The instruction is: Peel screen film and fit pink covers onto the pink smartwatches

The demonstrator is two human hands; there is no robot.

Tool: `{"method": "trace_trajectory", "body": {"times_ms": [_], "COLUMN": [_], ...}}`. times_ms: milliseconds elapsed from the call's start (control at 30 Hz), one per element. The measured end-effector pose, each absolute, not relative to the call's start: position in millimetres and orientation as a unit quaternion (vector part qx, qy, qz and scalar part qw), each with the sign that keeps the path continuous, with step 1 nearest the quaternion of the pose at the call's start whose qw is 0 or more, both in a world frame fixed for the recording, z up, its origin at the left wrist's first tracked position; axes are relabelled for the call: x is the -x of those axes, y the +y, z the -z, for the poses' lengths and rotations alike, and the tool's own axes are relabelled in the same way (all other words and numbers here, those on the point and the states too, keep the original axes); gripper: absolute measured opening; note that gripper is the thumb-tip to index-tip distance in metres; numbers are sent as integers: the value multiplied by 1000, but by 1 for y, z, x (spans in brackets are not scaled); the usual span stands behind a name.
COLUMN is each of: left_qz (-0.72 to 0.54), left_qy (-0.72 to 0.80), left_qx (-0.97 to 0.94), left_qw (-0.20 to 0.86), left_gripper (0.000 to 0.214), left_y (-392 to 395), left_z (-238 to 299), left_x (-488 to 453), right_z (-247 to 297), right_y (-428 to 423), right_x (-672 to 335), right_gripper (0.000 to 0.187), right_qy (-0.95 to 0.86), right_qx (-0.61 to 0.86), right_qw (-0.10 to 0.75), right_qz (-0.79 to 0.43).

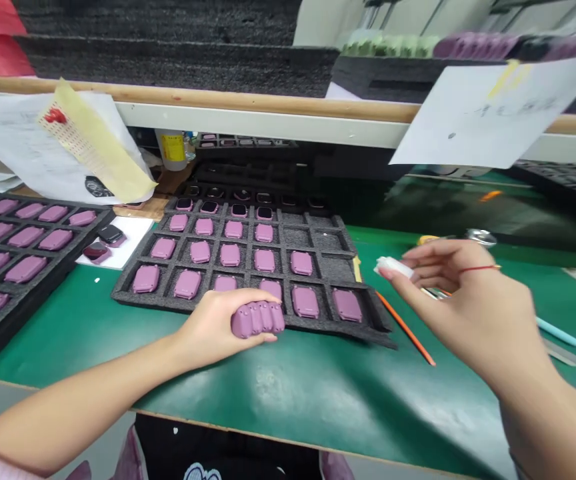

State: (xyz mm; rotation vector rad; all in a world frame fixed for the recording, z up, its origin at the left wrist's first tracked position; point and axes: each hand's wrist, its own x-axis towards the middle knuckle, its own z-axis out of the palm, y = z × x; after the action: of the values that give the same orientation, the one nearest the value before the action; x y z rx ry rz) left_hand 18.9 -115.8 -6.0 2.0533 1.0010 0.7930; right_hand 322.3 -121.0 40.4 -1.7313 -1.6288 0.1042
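My left hand (213,327) grips a ridged mauve plastic part (258,319), holding it just off the near edge of a black foam tray (318,233). The tray has a grid of compartments, and most hold similar mauve parts. Its far right compartments show no parts. My right hand (468,300) hangs above the green mat (278,393), to the right of the tray, pinching a small white cloth (393,267) between fingers and thumb. A red string circles that wrist.
A second foam tray (43,293) of mauve parts lies at left. Dark watch-like parts sit on a white sheet (128,243). An orange stick (405,328) and a blue pen (561,332) lie on the mat. Papers hang from a wooden rail (218,100) behind.
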Motion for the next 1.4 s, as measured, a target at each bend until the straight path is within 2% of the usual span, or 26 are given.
{"method": "trace_trajectory", "body": {"times_ms": [67, 133, 233, 400, 567, 733, 800, 867, 967, 1067, 1167, 1300, 1400], "left_qz": [-309, -305, -293, -275, -282, -303, -301, -297, -302, -311, -303, -290, -279], "left_qy": [388, 393, 403, 416, 413, 351, 330, 321, 323, 325, 333, 342, 347], "left_qx": [-796, -801, -808, -814, -811, -819, -824, -827, -821, -808, -804, -801, -803], "left_qw": [348, 335, 315, 300, 303, 338, 349, 353, 361, 380, 388, 397, 396], "left_gripper": [39, 37, 37, 39, 39, 39, 41, 43, 48, 56, 64, 79, 84], "left_y": [-115, -115, -114, -112, -113, -114, -113, -112, -111, -111, -110, -109, -108], "left_z": [5, 4, 4, 8, 8, 7, 8, 9, 9, 11, 12, 13, 14], "left_x": [-19, -18, -16, -13, -15, -18, -17, -16, -16, -17, -17, -16, -17], "right_z": [-28, -15, -7, -17, -5, -2, -9, -14, -14, -11, -17, -26, -24], "right_y": [-119, -120, -125, -132, -120, -103, -105, -115, -134, -136, -121, -108, -104], "right_x": [-347, -366, -387, -416, -426, -411, -391, -359, -304, -267, -262, -264, -262], "right_gripper": [23, 23, 16, 27, 10, 21, 33, 34, 34, 38, 46, 43, 48], "right_qy": [-617, -611, -605, -565, -601, -625, -639, -686, -839, -891, -884, -885, -896], "right_qx": [731, 746, 749, 787, 778, 757, 735, 685, 492, 364, 364, 360, 345], "right_qw": [282, 247, 240, 241, 180, 186, 216, 237, 233, 235, 220, 251, 237], "right_qz": [-73, -101, -128, -53, -30, 44, 72, 69, 20, 133, 193, 155, 150]}}
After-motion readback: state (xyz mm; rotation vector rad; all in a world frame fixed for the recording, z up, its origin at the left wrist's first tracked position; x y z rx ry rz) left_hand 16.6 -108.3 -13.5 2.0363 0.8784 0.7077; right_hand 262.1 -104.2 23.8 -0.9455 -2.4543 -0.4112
